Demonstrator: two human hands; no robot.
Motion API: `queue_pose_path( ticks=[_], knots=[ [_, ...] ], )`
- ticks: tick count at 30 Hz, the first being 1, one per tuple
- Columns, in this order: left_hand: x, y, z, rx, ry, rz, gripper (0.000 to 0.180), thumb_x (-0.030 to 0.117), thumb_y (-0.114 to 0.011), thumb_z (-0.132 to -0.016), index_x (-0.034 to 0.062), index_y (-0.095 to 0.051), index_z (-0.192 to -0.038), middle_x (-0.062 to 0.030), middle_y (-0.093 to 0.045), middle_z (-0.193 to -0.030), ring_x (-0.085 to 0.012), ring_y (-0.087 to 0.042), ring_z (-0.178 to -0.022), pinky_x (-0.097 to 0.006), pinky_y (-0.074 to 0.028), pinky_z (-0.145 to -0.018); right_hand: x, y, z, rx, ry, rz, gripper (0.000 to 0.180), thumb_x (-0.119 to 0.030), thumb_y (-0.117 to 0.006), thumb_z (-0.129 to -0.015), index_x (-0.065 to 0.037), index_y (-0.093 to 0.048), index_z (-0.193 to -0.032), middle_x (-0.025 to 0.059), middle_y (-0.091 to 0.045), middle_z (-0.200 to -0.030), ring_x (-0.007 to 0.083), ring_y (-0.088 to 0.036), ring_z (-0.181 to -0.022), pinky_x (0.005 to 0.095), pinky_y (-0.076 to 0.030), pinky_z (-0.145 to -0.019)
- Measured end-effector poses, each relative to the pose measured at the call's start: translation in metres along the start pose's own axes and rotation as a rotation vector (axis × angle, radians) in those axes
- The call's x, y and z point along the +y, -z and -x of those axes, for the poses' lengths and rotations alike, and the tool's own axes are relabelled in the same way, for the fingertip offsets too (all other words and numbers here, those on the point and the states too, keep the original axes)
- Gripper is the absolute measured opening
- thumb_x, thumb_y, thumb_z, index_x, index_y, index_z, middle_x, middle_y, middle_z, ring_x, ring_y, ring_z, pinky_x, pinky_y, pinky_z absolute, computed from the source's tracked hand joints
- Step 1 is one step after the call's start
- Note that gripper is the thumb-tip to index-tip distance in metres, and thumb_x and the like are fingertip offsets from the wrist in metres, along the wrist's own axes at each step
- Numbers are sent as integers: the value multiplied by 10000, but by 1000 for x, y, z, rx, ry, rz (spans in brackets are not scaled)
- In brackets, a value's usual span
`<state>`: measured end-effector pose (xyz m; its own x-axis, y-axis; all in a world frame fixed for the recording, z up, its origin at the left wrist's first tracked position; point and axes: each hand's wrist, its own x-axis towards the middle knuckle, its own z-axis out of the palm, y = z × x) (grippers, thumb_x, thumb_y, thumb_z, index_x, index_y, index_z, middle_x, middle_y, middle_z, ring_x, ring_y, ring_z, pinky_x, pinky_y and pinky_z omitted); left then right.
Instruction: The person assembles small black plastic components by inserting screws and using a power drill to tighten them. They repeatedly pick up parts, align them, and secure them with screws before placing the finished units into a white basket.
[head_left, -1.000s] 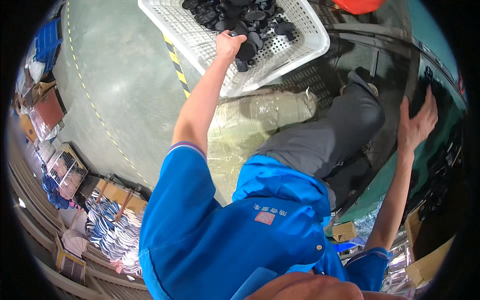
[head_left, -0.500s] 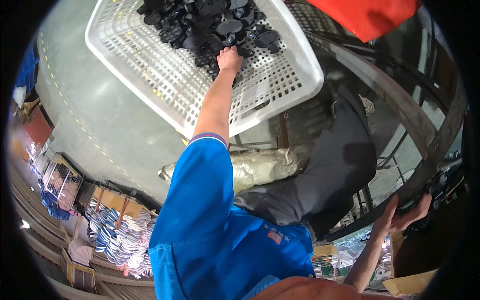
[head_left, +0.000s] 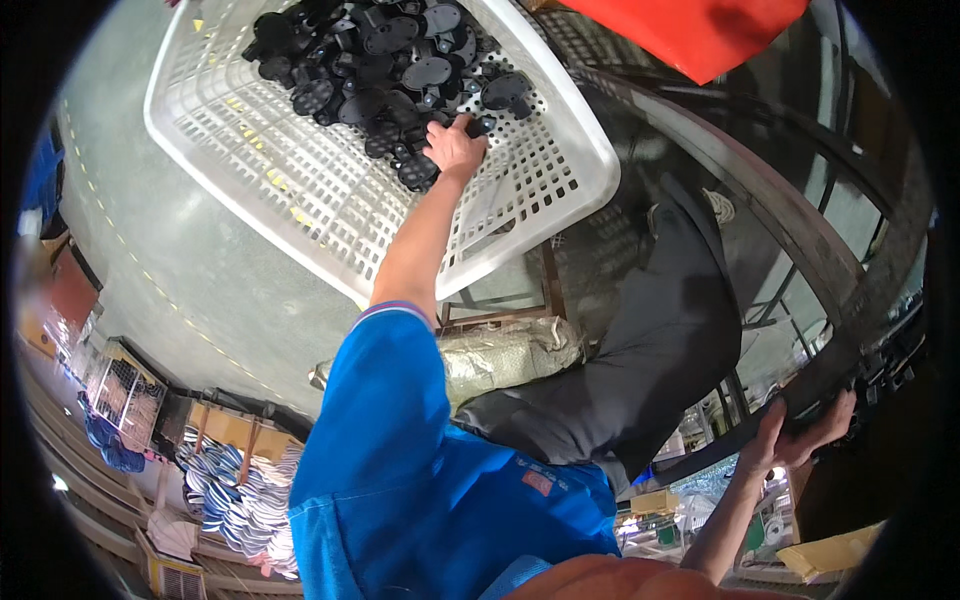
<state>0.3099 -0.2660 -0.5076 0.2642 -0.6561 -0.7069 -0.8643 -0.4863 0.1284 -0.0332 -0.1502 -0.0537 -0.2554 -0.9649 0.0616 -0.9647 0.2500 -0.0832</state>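
Note:
My left hand reaches into a white perforated plastic basket, its fingers apart at the near edge of a heap of black plastic parts. These have round, disc-like faces and small knobs. The fingertips touch or hover just over a small black piece; nothing is plainly gripped. At the lower right, my right hand is held with thumb and fingers apart, beside a dark curved bar. Whether it touches the bar I cannot tell.
A silvery woven sack lies below the basket, next to my dark-trousered leg. Metal frame bars run along the right, under a red sheet-like thing. Striped bundles and a wire cage stand at the left.
My left hand has shifted slightly within the basket and its fingers have spread. The basket and heap appear a little lower and further left in view. My right hand stays about the same.

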Motion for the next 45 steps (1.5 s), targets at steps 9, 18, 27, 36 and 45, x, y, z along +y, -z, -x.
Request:
queue_pose_path(
  ticks=[9, 18, 27, 36, 45],
  knots=[
    [23, 163, 197, -9, -435, 667, 461, 262, -809, -628, 138, -728, -1064, -117, -543, -1052, -273, -597, -978, -360, -495, -882, -25, -9, -2, 203, 49, -159, 657, -190, -741, -822, 19, -469, -1382, 201, -493, -1366, 321, -470, -1238, 434, -362, -1054],
    [21, 212, 345, -68, -636, 686, 441, 267, -788, -573, 170, -743, -1000, -106, -549, -975, -276, -607, -908, -365, -511, -809, -135, -16, 39, -657, -237, -536, 575, -552, -523, -934, -17, -627, -749, 172, -569, -619, 315, -610, -622, 412, -455, -612],
    [3, 211, 379, -118, -672, 565, 500, 372, -762, -579, 164, -752, -1034, -99, -585, -937, -265, -630, -864, -373, -513, -795, -155, -10, 86, -621, -739, -1308, 453, -416, -644, -897, -30, -604, -663, -19, -446, -534, 49, -374, -458, 214, -251, -419],
    [-5, 206, 370, -724, -351, 879, 291, 228, -723, -753, 28, -722, -964, -32, -674, -849, -115, -602, -736, -261, -488, -673, -154, -25, 90, -839, -994, -1306, 521, -492, -691, -817, -116, -422, -577, -36, -332, -469, 85, -283, -365, 267, -193, -384],
    [-17, 197, 356, -795, -153, 930, 185, 197, -721, -758, 56, -735, -877, -44, -672, -826, -138, -615, -701, -283, -510, -632, -158, -45, 85, -1002, -1012, -1238, 504, -495, -671, -829, -105, -427, -626, -36, -318, -467, 94, -266, -338, 285, -177, -369]
  ],
)
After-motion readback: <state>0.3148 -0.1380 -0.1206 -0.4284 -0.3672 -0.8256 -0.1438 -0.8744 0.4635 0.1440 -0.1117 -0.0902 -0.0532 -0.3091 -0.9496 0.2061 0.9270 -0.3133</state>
